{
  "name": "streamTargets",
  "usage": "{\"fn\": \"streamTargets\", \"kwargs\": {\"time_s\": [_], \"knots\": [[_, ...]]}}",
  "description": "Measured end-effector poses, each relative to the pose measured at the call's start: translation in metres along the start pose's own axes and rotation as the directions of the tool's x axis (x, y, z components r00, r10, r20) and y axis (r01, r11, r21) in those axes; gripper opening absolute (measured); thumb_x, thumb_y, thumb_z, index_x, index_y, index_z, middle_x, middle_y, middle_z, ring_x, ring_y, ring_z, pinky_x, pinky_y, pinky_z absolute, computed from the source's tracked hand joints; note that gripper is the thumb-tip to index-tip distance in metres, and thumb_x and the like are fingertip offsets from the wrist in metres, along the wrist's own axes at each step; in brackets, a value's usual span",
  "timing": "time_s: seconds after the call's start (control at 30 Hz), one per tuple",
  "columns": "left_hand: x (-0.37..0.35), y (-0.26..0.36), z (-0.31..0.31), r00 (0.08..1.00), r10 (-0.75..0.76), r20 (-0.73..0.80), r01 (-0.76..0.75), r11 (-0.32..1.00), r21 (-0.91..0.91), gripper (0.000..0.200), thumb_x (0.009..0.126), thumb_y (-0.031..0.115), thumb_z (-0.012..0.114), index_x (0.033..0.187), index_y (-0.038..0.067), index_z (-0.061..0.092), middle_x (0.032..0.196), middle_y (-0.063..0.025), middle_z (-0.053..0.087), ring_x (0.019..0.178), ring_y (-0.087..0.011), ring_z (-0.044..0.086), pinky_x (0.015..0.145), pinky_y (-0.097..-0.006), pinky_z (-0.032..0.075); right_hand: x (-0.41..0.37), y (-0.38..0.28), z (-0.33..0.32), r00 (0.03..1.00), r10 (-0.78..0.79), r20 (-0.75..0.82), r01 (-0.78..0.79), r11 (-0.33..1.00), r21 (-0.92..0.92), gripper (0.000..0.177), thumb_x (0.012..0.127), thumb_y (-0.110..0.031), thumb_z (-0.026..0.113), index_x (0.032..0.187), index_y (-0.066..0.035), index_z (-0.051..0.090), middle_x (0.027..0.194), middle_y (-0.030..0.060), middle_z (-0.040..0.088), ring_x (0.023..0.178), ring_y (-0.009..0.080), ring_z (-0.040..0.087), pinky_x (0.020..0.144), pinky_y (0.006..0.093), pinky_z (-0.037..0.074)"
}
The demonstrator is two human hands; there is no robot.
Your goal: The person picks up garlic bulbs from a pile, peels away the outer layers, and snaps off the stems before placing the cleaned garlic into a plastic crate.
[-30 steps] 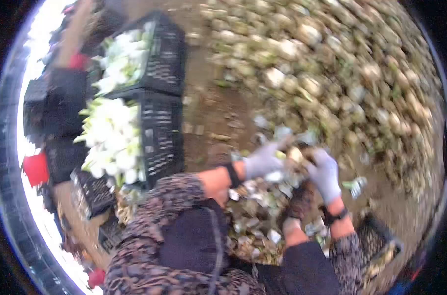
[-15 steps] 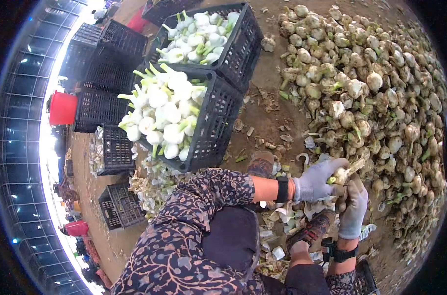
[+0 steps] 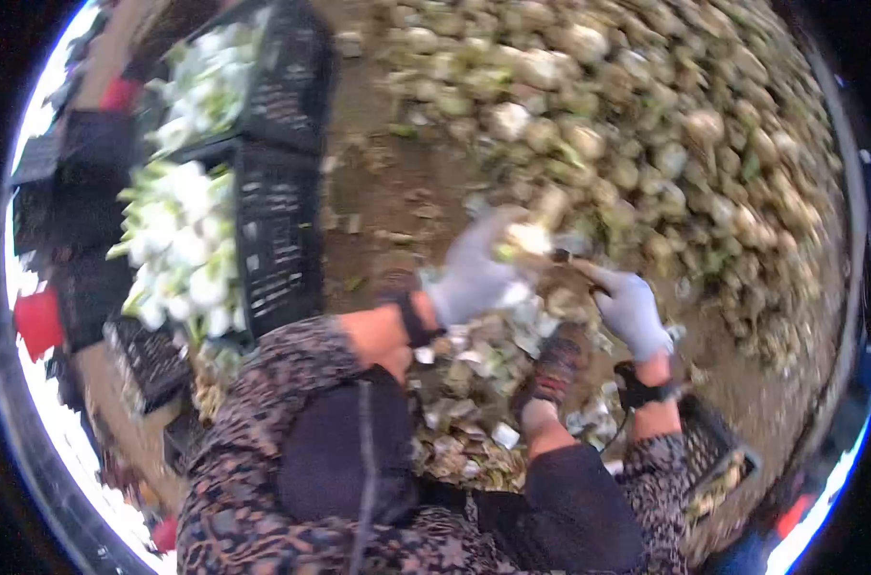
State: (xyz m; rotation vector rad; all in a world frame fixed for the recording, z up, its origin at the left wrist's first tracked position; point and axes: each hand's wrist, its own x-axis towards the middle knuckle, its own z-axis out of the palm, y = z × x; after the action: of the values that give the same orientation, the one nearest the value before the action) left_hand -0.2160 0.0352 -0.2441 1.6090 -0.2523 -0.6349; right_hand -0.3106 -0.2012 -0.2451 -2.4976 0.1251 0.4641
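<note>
My left hand [image 3: 474,280] is closed around 1 bulb [image 3: 528,237], up in front of the big pile [image 3: 665,125]. My right hand [image 3: 635,309] was on it too, but has come away, so only my left holds it. It is too blurry to tell if my right fingers are open.

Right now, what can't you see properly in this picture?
All in the head view:
- The bulb in the left hand: motion blur hides its shape.
- The right hand: blur hides whether it holds anything.
- The crate at the lower right: blur smears what lies in it.
</note>
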Motion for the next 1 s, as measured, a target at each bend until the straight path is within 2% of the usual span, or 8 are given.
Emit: {"fn": "streamTargets", "kwargs": {"time_s": [0.07,0.17,0.3,0.43,0.53,0.63,0.83,1.0], "knots": [[0.004,0.016,-0.006,0.986,-0.154,0.064,0.166,0.943,-0.288,0.053,0.078,0.014,0.079,0.124,0.003,0.055,0.114,-0.0036,0.061,0.097,-0.0118,0.059,0.085,-0.027,0.049,-0.003,0.003,0.008,0.984,0.049,-0.173,-0.004,0.968,0.251,0.042,0.082,-0.008,0.049,0.116,-0.02,0.069,0.093,0.0181,0.069,0.077,0.0318,0.067,0.076,0.038,0.053],[0.0,0.004,0.001,0.997,0.073,0.034,-0.068,0.988,-0.139,0.068,0.075,0.028,0.082,0.13,0.001,0.052,0.119,-0.006,0.059,0.108,-0.0129,0.054,0.095,-0.029,0.044,0.002,-0.026,-0.001,0.993,0.106,-0.055,-0.031,0.672,0.739,0.034,0.086,-0.017,0.059,0.115,0.001,0.065,0.092,0.0065,0.071,0.072,0.0083,0.061,0.066,0.0248,0.05],[-0.002,0.009,0.009,0.958,0.277,0.077,-0.286,0.894,0.345,0.069,0.071,0.024,0.084,0.128,0.002,0.053,0.113,-0.0125,0.061,0.102,-0.0229,0.061,0.088,-0.033,0.049,0.01,-0.063,-0.011,0.963,0.205,0.172,-0.251,0.463,0.85,0.032,0.086,-0.02,0.061,0.109,0.001,0.066,0.08,0.0045,0.067,0.067,0.0075,0.057,0.062,0.0261,0.047],[0.001,0.012,0.008,0.904,0.385,0.186,-0.424,0.749,0.509,0.068,0.068,0.021,0.084,0.127,0.007,0.054,0.103,-0.0131,0.061,0.095,-0.0278,0.063,0.082,-0.0348,0.051,0.019,-0.052,0.017,0.971,0.224,-0.079,-0.095,0.672,0.735,0.024,0.083,-0.015,0.06,0.1,-0.002,0.068,0.079,0.0121,0.067,0.067,0.0189,0.062,0.063,0.0325,0.049],[0.0,0.017,0.013,0.959,0.231,0.165,-0.28,0.871,0.405,0.063,0.072,0.021,0.082,0.126,0.004,0.054,0.103,-0.0096,0.063,0.093,-0.0211,0.064,0.081,-0.0313,0.052,0.018,-0.052,0.024,0.928,0.205,-0.31,0.002,0.832,0.554,0.014,0.081,-0.013,0.058,0.087,-0.003,0.067,0.077,0.0166,0.065,0.069,0.0307,0.063,0.063,0.0379,0.05],[-0.002,0.029,0.017,0.952,-0.208,0.225,0.262,0.932,-0.25,0.059,0.078,0.028,0.079,0.125,0.001,0.055,0.111,-0.0052,0.061,0.097,-0.0112,0.058,0.085,-0.0261,0.048,0.02,-0.049,0.026,0.851,0.147,-0.503,0.083,0.91,0.407,0.01,0.081,-0.013,0.059,0.08,-0.004,0.062,0.076,0.0178,0.062,0.073,0.0369,0.062,0.064,0.0415,0.049],[-0.003,0.018,0.016,0.921,-0.235,0.31,0.332,0.891,-0.311,0.076,0.078,0.042,0.078,0.134,0.001,0.048,0.111,-0.0066,0.061,0.093,-0.0126,0.062,0.081,-0.0276,0.053,0.028,-0.026,0.045,0.761,0.024,-0.649,0.127,0.975,0.185,0.007,0.08,-0.013,0.059,0.083,-0.006,0.06,0.079,0.0167,0.061,0.074,0.0364,0.062,0.064,0.044,0.049],[-0.01,0.031,0.005,0.891,-0.178,0.418,0.308,0.913,-0.268,0.08,0.076,0.038,0.078,0.136,-0.002,0.045,0.116,-0.0093,0.059,0.099,-0.0138,0.061,0.085,-0.0276,0.051,0.024,0.05,0.037,0.763,0.429,-0.483,-0.323,0.901,0.289,0.015,0.082,-0.018,0.056,0.084,-0.006,0.065,0.082,0.0193,0.065,0.076,0.039,0.063,0.066,0.045,0.051]]}}
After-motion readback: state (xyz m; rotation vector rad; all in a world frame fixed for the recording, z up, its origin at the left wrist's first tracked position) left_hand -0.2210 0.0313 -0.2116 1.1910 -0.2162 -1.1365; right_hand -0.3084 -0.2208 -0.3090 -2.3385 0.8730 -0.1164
